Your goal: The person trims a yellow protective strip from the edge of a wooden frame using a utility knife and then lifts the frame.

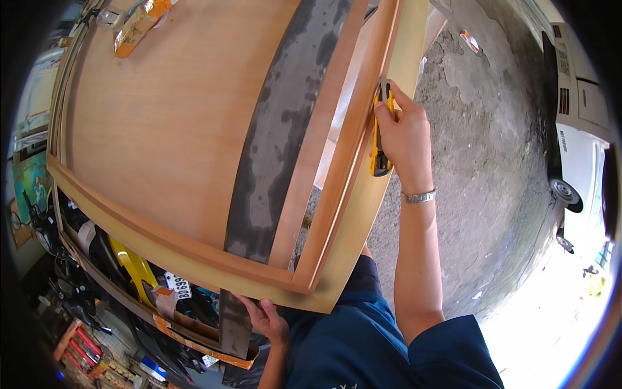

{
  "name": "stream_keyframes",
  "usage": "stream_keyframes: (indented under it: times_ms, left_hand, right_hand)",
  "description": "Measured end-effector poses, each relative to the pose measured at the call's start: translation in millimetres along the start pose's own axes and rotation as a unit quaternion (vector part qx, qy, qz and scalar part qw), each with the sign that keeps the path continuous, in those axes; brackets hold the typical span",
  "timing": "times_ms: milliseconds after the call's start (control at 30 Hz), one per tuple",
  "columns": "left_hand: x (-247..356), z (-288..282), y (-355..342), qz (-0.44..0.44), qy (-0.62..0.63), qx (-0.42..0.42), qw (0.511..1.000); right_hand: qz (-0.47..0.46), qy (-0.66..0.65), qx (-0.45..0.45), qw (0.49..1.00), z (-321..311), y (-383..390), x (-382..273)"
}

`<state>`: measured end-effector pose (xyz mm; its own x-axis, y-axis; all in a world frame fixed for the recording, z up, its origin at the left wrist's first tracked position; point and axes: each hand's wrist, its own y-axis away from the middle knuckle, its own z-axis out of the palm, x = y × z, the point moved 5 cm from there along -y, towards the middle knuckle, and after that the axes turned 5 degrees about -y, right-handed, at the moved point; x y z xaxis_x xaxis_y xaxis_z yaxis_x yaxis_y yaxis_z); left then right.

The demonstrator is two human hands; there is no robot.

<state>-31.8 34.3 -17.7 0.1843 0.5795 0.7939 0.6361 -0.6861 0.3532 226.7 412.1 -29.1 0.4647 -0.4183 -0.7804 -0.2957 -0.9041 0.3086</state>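
A wooden frame (146, 227) with an orange-brown moulding and a yellowish outer edge lies in front of me, tilted in the view. Along its right side my right hand (405, 129) is closed around a yellow and black utility knife (381, 146), its tip end pressed near the moulding. A silver watch band (419, 196) circles that wrist. My left hand (269, 322) grips the frame's near lower edge, some fingertips hidden. Beside it hangs a dark strip (234, 324). Inside the frame, a grey-black strip (275, 129) with damp-looking dark patches runs beside a light brown panel (162, 117).
A small orange-brown box (136, 29) lies on the panel's far left. Below the frame stands an open carton (194, 334) with a yellow part (135, 266). Concrete floor (479, 136) stretches right, towards a white vehicle (583, 155). Shelved goods (91, 350) crowd the lower left.
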Motion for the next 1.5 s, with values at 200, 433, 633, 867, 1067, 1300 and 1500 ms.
stream_keyframes:
  times_ms: [200,433,633,867,1067,1300,1500]
  left_hand:
    - [5.0,-4.4,3.0,0.004,-0.011,0.005,1.0]
    - [3.6,-0.5,1.0,0.006,-0.016,0.005,1.0]
    - [3.1,-1.2,2.4,-0.006,-0.012,-0.007,1.0]
    - [9.1,8.8,-1.0,-0.003,0.06,-0.042,0.997]
    - [-13.2,-5.9,2.8,0.025,-0.031,0.007,0.999]
    - [16.1,0.9,-3.2,0.04,-0.084,-0.011,0.996]
    - [4.8,3.8,-3.3,0.009,0.01,-0.022,1.0]
  right_hand:
    - [0.026,-0.03,-0.01,0.999,3.4,16.5,4.5]
    - [0.001,-0.034,0.002,0.999,4.2,26.4,6.4]
    - [-0.001,-0.006,0.005,1.0,1.5,39.2,1.8]
    - [0.008,-0.01,0.012,1.0,0.8,42.6,2.6]
    - [-0.023,-0.003,0.01,1.0,3.0,45.6,6.5]
    - [0.002,-0.005,0.004,1.0,0.5,48.6,0.1]
    - [0.012,-0.033,0.0,0.999,7.2,47.6,8.2]
